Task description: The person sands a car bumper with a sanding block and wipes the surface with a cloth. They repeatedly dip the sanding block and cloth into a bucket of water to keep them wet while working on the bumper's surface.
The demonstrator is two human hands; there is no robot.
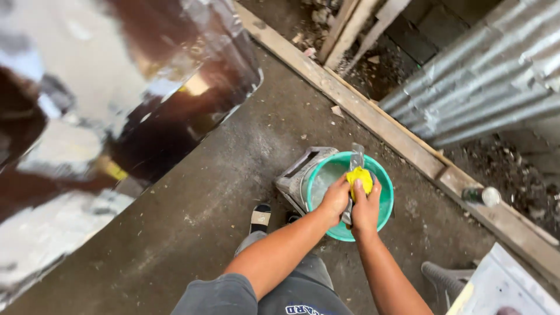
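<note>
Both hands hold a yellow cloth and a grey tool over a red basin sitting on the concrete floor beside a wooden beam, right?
Not quite: the basin is green, not red. The head view shows the left hand and right hand holding the yellow cloth and a grey tool over it, on the concrete floor beside the wooden beam.

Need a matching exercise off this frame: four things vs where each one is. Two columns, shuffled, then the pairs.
Things:
1. yellow sponge
2. round green plastic basin
3. grey corrugated metal sheet
4. small can with a pale lid

Places:
A. leaning at the upper right, beyond the wooden beam
B. on the concrete floor, beside a grey upturned container
C. lying on the wooden beam, right of the basin
D. gripped between the left hand and the right hand, over the basin

Pairs: 1-D, 2-B, 3-A, 4-C
</note>
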